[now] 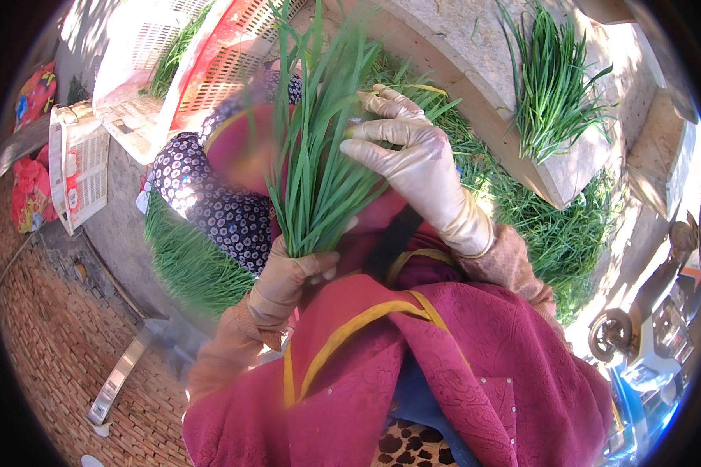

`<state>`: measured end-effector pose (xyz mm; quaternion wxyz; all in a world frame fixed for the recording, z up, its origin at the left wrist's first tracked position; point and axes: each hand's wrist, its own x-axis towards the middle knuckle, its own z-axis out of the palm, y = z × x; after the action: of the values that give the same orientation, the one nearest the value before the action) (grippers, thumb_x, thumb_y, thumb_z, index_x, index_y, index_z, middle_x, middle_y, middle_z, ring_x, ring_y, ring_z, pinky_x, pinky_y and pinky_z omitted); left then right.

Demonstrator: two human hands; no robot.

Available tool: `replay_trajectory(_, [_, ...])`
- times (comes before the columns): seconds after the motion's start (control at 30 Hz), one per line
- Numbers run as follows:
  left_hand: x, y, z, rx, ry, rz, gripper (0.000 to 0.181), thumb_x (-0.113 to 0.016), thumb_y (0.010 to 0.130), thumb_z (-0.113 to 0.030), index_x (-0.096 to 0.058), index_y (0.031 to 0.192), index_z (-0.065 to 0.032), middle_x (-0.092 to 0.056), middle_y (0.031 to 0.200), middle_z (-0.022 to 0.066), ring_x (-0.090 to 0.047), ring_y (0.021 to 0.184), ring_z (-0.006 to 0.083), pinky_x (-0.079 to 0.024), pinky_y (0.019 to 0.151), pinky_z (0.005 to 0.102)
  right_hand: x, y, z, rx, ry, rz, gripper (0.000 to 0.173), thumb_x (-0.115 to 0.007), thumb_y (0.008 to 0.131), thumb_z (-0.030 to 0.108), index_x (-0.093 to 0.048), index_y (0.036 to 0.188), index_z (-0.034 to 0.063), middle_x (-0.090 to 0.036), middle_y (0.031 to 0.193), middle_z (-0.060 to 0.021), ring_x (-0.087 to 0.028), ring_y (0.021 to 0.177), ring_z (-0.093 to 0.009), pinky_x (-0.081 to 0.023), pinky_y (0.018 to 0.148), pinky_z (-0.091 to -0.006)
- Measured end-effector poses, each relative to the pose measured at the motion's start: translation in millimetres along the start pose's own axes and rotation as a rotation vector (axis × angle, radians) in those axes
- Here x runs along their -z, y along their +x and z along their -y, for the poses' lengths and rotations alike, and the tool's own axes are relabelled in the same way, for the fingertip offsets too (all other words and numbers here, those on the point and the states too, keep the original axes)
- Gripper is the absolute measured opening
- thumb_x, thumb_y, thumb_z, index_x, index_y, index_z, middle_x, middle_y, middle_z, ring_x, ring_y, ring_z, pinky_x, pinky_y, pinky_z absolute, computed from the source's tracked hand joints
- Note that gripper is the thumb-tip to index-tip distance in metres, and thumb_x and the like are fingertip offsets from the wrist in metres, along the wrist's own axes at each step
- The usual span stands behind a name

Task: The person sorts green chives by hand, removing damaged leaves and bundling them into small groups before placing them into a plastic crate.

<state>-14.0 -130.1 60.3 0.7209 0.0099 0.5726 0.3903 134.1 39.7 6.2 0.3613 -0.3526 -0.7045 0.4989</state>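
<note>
My gloved left hand [289, 277] grips the lower end of an upright bunch of long green leaves, which look like garlic chives [315, 169]. At the right side of the bunch, my gloved right hand [415, 152] has its fingers apart and bent towards the leaves. Whether its fingertips touch any leaf is unclear. Behind the bunch, my lap with its maroon apron is partly hidden. A second bunch of green leaves [552, 99] lies on a concrete slab [467, 76] at the upper right.
Loose leaves [555, 227] are heaped below the slab. Another pile [193, 262] lies at the left by my patterned trouser leg. Plastic crates [87, 169] stand at the upper left, near red bags [32, 190]. Brick paving [64, 350] covers the lower left, and a wheeled vehicle [637, 344] is at the right.
</note>
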Motion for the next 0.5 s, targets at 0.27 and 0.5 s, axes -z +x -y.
replay_trajectory(0.27, [-0.1, -1.1, -3.2, 0.044, -0.048, -0.027, 0.055, -0.059, 0.077, 0.013, -0.054, 0.129, -0.0047, -0.062, 0.128, 0.0107, -0.051, 0.057, 0.0057, -0.045, 0.054, 0.0196, -2.8, -1.6, 0.7, -0.042, 0.034, -0.030, 0.015, -0.079, 0.068, 0.016, -0.076, 0.081, 0.0078, -0.067, 0.112, -0.0160, -0.055, 0.116, -0.036, -0.044, 0.098, -0.0444])
replay_trajectory(0.5, [14.0, -9.8, -0.2, 0.096, -0.048, 0.016, 0.067, -0.057, 0.074, 0.017, -0.045, 0.136, -0.0048, -0.055, 0.134, 0.0158, -0.060, 0.103, 0.0180, -0.055, 0.088, 0.0370, 27.9, -10.5, 5.7, 0.223, -0.268, 0.150, 0.013, -0.078, 0.064, 0.014, -0.076, 0.076, 0.0109, -0.063, 0.120, -0.0117, -0.048, 0.123, -0.039, -0.040, 0.101, -0.0470])
